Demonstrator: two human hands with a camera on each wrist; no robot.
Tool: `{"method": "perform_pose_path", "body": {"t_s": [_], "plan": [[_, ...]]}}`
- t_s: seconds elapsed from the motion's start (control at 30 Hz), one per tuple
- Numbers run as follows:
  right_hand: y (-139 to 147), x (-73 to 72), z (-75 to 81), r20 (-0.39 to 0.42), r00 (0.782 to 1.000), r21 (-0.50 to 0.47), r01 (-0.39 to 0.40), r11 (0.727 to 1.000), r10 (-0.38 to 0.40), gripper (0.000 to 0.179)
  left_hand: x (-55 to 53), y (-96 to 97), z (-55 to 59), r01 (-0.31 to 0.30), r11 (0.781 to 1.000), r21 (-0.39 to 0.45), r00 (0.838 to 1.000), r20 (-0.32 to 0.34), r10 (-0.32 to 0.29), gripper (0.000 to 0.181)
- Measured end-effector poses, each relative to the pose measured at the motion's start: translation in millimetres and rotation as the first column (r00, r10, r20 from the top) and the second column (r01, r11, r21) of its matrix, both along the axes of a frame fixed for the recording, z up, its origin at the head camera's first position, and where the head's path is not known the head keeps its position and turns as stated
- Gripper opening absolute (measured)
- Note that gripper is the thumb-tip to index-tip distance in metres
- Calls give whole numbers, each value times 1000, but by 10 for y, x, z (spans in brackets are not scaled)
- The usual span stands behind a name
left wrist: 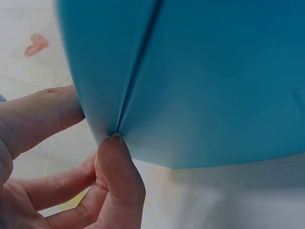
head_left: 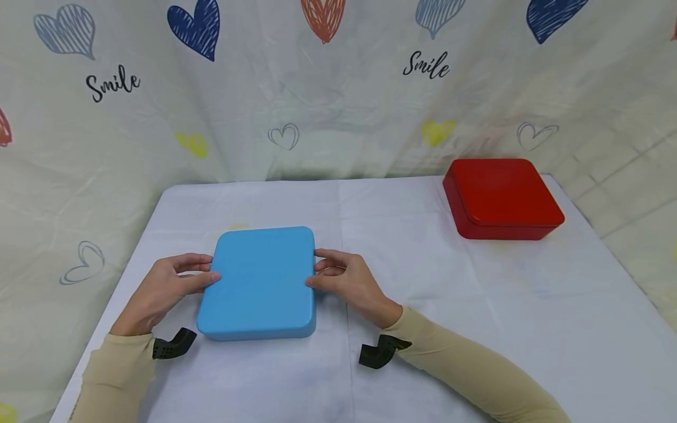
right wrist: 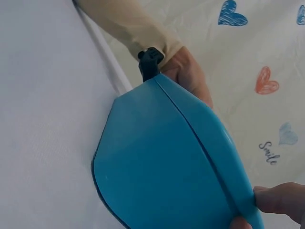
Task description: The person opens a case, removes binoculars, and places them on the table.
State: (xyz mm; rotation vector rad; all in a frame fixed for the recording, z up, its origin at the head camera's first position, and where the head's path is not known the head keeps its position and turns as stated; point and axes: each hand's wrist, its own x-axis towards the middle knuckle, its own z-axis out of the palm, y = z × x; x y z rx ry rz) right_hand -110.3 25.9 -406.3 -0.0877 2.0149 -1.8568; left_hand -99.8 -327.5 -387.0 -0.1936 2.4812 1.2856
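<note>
A light-blue square box (head_left: 259, 279) with rounded corners lies in front of me, left of the middle, its flat lid facing up. My left hand (head_left: 166, 285) grips its left edge, thumb on the lid side and fingers at the side wall. Across from it, my right hand (head_left: 351, 279) pinches the right edge between thumb and fingers. In the left wrist view a dark seam runs along the side of the blue box (left wrist: 200, 86), and a fingertip (left wrist: 116, 148) presses right at it. The same seam crosses the blue box's side (right wrist: 157, 157) in the right wrist view.
A red rectangular lidded box (head_left: 505, 197) stands at the back right of the white-covered table (head_left: 423, 264). Behind the table hangs a pale cloth (head_left: 344, 88) printed with hearts and words. Black wrist mounts (head_left: 174, 343) sit on both forearms.
</note>
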Motion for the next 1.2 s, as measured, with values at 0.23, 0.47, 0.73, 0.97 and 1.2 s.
{"method": "perform_pose_path", "body": {"t_s": [0.23, 0.47, 0.73, 0.97, 1.2], "plan": [[-2, 6, 17, -9, 1000, -22, -11, 1000, 11, 68, -6, -14, -28, 12, 1000, 28, 1000, 0, -12, 77], [-9, 11, 38, -9, 1000, -8, -14, 1000, 14, 67, -4, -37, -38, 8, 997, 81, 1000, 11, -9, 78], [14, 20, 30, -35, 999, -15, -29, 999, 28, 68, -13, -27, -8, 10, 997, 82, 1000, -1, -10, 77], [4, 27, 42, -22, 999, -34, -41, 999, 40, 66, -10, -34, 9, 9, 997, 72, 1000, -3, -8, 76], [1, 29, 35, -6, 999, -44, -39, 998, 39, 66, 4, -40, 42, 21, 998, 63, 1000, -17, -20, 74]]}}
